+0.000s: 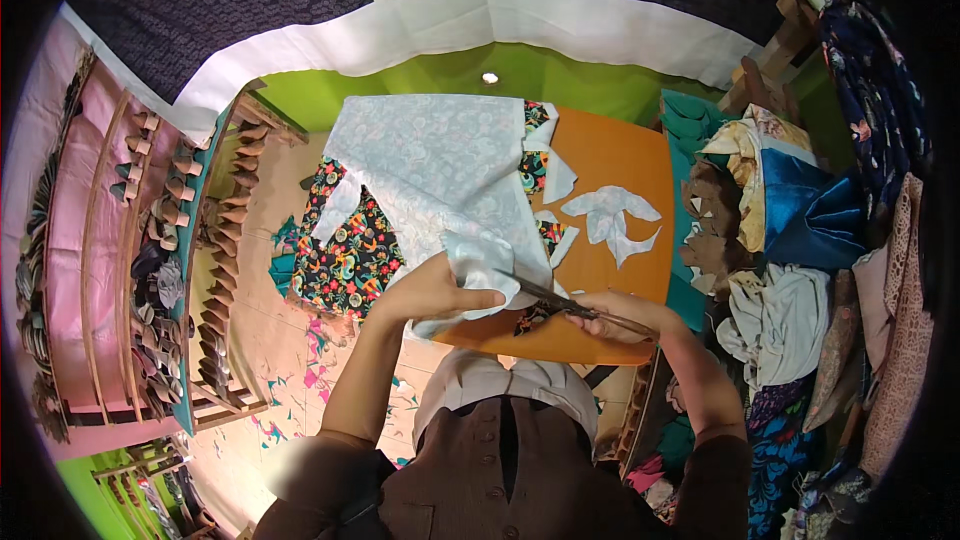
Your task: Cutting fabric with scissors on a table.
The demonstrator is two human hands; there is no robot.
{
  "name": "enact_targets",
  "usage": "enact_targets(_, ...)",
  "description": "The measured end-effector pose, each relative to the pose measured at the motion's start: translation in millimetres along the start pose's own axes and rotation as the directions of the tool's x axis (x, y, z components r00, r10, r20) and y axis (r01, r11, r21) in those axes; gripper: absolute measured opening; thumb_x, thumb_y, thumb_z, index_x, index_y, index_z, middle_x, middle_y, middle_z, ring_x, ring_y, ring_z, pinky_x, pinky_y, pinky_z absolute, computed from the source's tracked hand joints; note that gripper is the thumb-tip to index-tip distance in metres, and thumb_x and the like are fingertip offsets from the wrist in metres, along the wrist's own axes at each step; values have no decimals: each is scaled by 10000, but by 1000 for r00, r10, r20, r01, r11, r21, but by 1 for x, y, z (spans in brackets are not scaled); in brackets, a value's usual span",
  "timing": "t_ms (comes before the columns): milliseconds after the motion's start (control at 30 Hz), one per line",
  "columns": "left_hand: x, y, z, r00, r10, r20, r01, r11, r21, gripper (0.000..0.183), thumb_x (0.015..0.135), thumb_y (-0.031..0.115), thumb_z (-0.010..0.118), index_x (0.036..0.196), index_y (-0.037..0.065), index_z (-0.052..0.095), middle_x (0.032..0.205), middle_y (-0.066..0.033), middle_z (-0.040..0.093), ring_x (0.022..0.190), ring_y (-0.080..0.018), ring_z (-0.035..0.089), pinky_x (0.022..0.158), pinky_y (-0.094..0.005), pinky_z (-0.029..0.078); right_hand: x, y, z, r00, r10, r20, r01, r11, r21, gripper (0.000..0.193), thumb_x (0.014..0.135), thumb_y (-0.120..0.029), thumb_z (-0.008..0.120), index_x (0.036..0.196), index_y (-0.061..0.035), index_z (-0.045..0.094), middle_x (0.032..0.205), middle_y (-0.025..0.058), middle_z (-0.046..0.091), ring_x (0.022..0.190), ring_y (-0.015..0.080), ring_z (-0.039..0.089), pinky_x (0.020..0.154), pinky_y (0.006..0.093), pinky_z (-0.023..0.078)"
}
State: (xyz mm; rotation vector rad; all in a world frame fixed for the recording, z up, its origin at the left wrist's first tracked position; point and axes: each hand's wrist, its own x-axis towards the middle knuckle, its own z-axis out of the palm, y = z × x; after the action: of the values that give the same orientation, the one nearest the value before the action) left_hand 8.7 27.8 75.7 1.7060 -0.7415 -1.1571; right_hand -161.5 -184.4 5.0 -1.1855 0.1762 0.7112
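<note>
At left, black floral fabric (352,258) covers part of the orange table (640,165). Your left hand (437,290) is clamped on bunched pale cloth (475,258) above its near side; scissors (545,295) reach that cloth, handles wrapped in your right hand (622,314). Farther right sits blue satin (808,208).

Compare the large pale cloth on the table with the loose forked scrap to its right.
Size: the large pale cloth spreads across much of the table; the forked scrap covers only a small patch.
Outline: the large pale cloth has a long, fairly straight far edge; the forked scrap has curved, pointed arms.
Surroundings: the large pale cloth adjoins black floral fabric; bare orange tabletop surrounds the forked scrap.
Both show a whitish side upward.
</note>
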Motion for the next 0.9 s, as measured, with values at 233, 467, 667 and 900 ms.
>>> enact_targets(233, 9, -25, -15, 998, -27, 63, 28, 999, -22, 380, 699, 176, 660, 1005, -15, 543, 898, -33, 562, 837, -85, 493, 742, -227, 400, -21, -13, 9, 996, -94, -11, 93, 992, -85, 600, 680, -629, 538, 876, -78, 407, 702, -61, 370, 541, -3, 341, 430, 132, 238)
enact_targets(467, 7, 8, -14, 952, -242, 189, 244, 970, 11, 440, 651, 108, 617, 1046, -17, 469, 823, -52, 542, 736, -94, 510, 619, -221, 426, -14, -1, 18, 977, -214, 12, 212, 957, -197, 550, 798, -593, 390, 924, -60, 432, 748, -31, 374, 635, 56, 350, 541, 187, 305)
enact_targets(667, 2, -8, -20, 962, -166, 214, 176, 984, -25, 562, 590, 64, 674, 1103, -13, 457, 932, -36, 538, 846, -108, 491, 730, -239, 418, -5, -14, 13, 978, -180, 108, 206, 922, -329, 583, 785, -631, 348, 885, -62, 421, 732, -3, 371, 648, 90, 355, 554, 223, 319)
enact_targets(900, 2, -22, -25, 957, -131, 258, 149, 988, -49, 565, 626, 60, 627, 1149, -19, 427, 980, -72, 551, 884, -131, 508, 784, -254, 410, 9, -16, 18, 981, -161, 104, 186, 931, -315, 620, 766, -658, 341, 883, -57, 433, 705, -5, 369, 634, 79, 366, 544, 212, 320)
